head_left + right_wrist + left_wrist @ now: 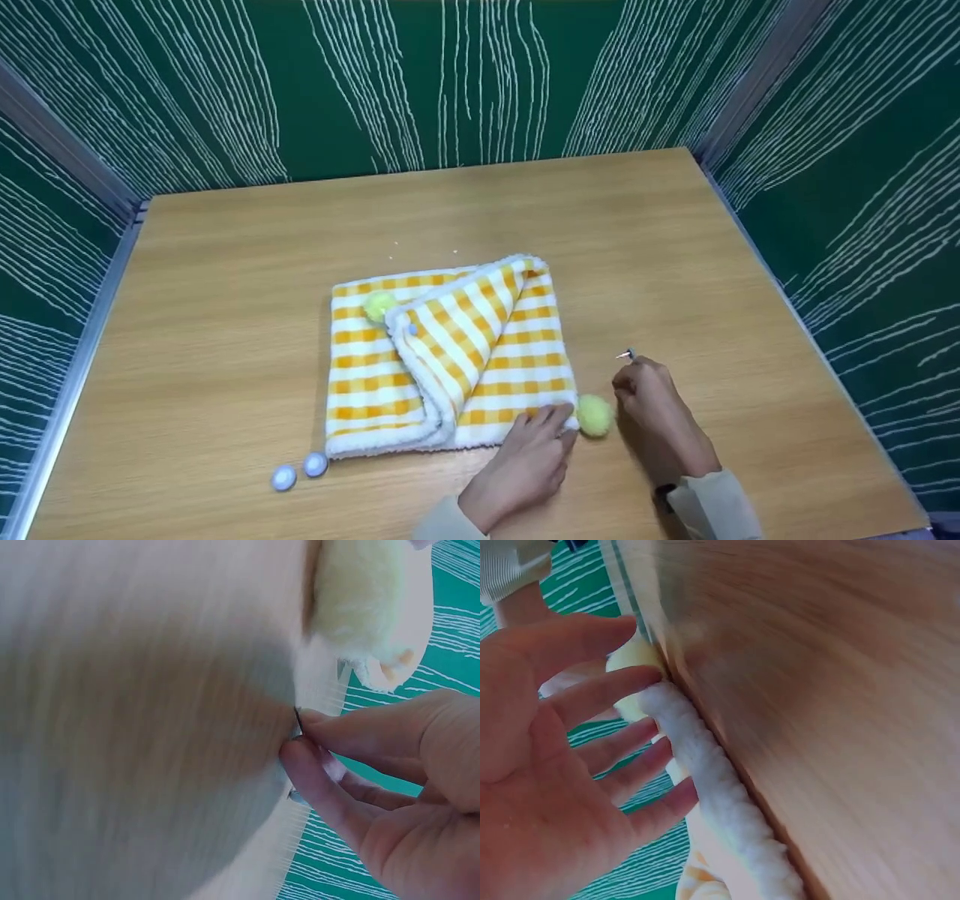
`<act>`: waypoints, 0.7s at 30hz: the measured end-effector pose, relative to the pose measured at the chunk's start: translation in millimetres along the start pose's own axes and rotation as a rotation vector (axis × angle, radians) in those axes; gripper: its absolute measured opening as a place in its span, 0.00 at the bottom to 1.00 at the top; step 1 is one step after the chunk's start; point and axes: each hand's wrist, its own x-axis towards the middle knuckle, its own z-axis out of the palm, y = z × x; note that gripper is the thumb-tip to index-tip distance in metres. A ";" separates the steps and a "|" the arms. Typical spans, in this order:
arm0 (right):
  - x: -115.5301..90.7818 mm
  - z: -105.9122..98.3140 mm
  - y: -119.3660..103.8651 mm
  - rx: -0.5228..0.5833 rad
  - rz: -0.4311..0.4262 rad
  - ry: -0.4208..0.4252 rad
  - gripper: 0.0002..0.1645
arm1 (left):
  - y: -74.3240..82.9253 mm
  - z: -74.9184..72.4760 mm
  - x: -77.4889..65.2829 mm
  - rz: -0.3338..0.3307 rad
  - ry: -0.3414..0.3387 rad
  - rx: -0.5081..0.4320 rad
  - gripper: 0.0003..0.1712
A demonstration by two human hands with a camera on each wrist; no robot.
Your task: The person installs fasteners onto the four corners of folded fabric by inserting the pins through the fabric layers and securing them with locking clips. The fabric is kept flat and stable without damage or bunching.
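Note:
A yellow-and-white checked blanket [367, 375] with a fluffy white edge lies on the table, one part folded over diagonally. Yellow-green pompoms [595, 416] sit at its corners. My left hand [529, 457] rests on the blanket's near right corner with its fingers extended, beside a pompom. To the right of that, my right hand [660, 409] pinches a small thin pin [298, 720] between thumb and index finger, low over the wood. A small metallic-tipped piece [626, 354] pokes out past the right fingers; how it joins the pin cannot be told.
Two pale lilac round caps [284, 478] lie off the blanket's near left corner. A small blue spot [412, 329] shows on the folded flap. White specks dot the wooden table [225, 300] behind the blanket. Green panels with white lines [495, 82] enclose the back and sides.

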 end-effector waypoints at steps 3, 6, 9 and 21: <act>-1.9 -1.2 0.0 0.019 0.038 -0.016 0.09 | -3.4 2.7 0.8 -0.018 0.057 -0.040 0.17; -3.6 -1.6 -0.7 0.040 0.072 -0.022 0.08 | -6.4 4.4 2.1 -0.042 0.114 -0.110 0.19; -4.6 -3.2 -1.8 0.069 0.111 -0.035 0.08 | -8.6 5.8 2.9 -0.049 0.171 -0.163 0.17; -12.2 -3.5 -4.3 0.071 0.131 0.013 0.05 | -7.8 2.5 2.1 -0.021 0.095 -0.111 0.09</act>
